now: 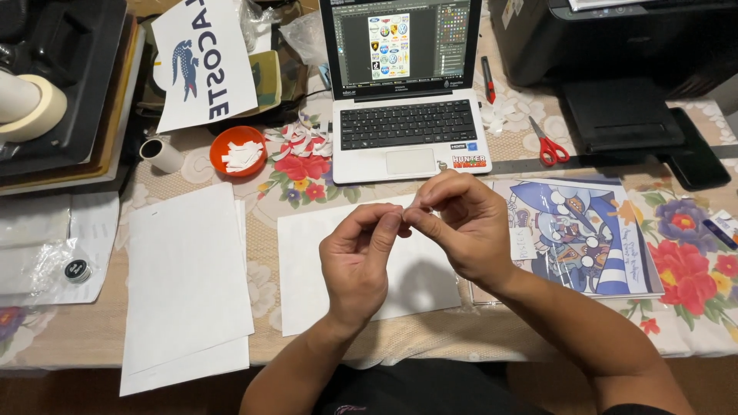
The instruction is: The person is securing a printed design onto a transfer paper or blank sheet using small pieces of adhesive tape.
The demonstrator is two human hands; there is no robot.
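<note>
Both hands meet fingertip to fingertip above a white sheet (415, 265): the left hand (357, 265) and right hand (461, 227) are each pinched shut on something too small to make out. Laptop (403, 88) sits at twelve o'clock, an orange bowl (238, 151) at ten, scissors (547, 146) at two.
</note>
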